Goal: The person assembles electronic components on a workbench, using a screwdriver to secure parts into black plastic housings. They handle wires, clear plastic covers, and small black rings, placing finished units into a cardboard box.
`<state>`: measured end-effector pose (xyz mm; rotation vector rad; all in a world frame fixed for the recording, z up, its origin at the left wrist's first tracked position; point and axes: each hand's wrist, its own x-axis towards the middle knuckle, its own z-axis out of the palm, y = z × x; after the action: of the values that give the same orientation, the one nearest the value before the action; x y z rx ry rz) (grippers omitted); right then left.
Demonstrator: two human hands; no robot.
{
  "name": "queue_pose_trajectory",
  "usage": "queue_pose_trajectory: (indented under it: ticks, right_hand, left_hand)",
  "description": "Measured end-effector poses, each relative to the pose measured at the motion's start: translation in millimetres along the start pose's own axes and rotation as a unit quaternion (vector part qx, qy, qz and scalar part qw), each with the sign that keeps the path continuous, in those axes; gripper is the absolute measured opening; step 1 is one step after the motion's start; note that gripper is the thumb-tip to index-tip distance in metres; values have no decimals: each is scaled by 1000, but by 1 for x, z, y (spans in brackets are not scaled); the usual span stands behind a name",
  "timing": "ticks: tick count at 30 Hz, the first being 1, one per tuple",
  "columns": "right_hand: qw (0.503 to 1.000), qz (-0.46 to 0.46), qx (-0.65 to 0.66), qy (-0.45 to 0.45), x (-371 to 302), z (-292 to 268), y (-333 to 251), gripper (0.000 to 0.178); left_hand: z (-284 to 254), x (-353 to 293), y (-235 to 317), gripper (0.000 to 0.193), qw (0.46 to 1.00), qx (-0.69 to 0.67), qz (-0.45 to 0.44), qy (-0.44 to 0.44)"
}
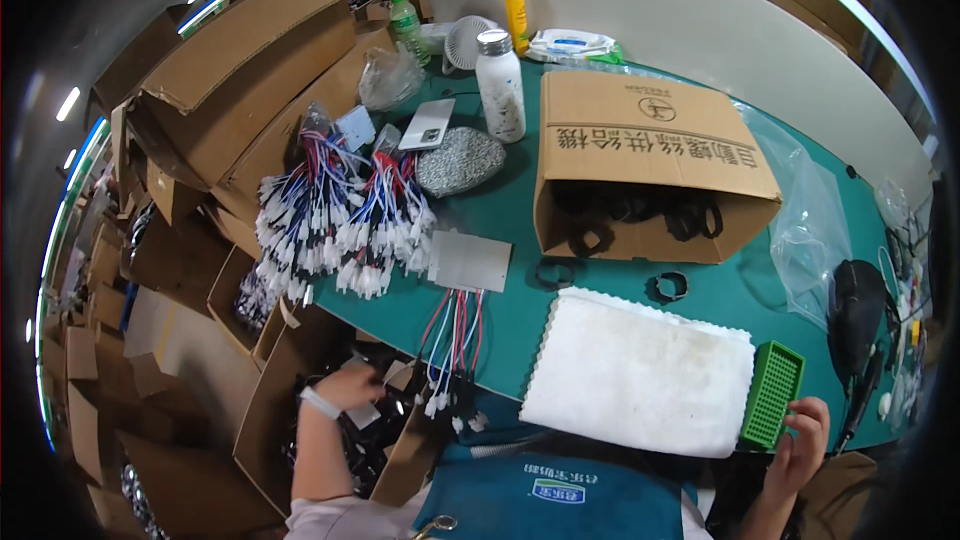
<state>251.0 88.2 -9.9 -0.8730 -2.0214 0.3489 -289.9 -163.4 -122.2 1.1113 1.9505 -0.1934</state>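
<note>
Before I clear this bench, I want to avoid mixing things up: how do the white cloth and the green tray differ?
The white cloth is pale with a scalloped edge, while the green tray has straight sides and a grid of small holes. The white cloth covers a broad area; the green tray is narrow and much smaller. Both lie side by side on the green table, near its front edge.

The left forearm (320, 465) stretches forward, bare, outside the table's (390, 318) left edge; the left hand (352, 385) bends inward at the wrist, back up, its fingers blurred and their grip unclear. By the table's near edge, toward the right corner, the right hand (805, 435) is raised, fingers loosely bent, right forearm (768, 512) slanting up
</note>
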Motion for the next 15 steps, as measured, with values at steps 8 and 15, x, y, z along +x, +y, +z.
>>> queue_pose_trajectory:
  ticks: [8, 15]
  right_hand:
    - [998, -61, 13, 11, 6, 10, -9, 12]
    - [997, -58, 11, 43, -11, -9, -14, 11]
  left_hand:
    - [-148, -116, 129, 18, 784, -263, 549, 123]
    - [-299, 117, 201, 79, 781, -267, 234, 513]
